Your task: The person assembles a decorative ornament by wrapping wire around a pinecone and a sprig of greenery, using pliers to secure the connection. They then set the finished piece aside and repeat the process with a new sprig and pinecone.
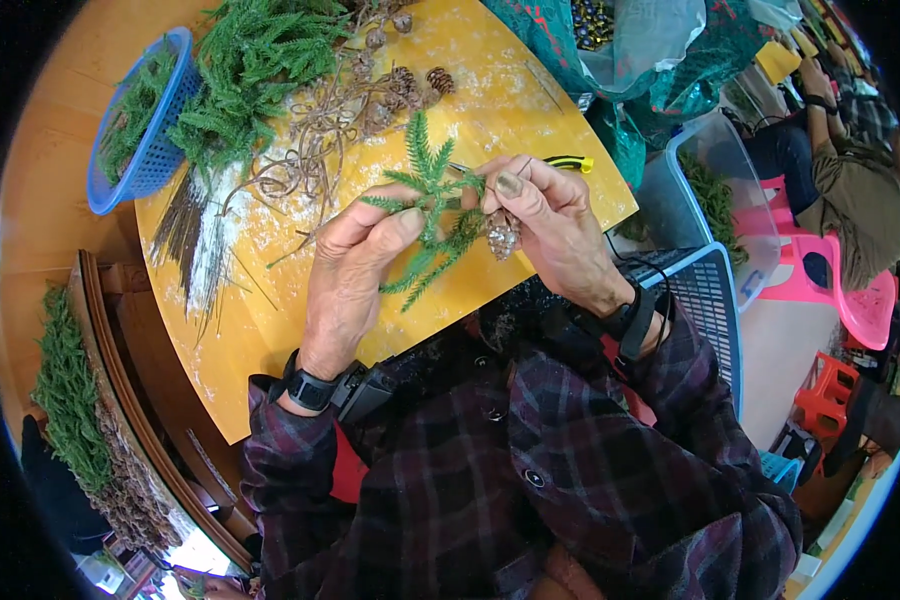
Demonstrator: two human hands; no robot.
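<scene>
Green sprig between both hands

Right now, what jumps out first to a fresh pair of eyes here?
Dead centre, the left hand and right hand pinch a green fir sprig together, with a frosted pine cone hanging under the right fingers. Behind them, the yellow table holds a heap of green sprigs, brown twigs and loose cones. A blue basket of greenery sits at the far left edge.
</scene>
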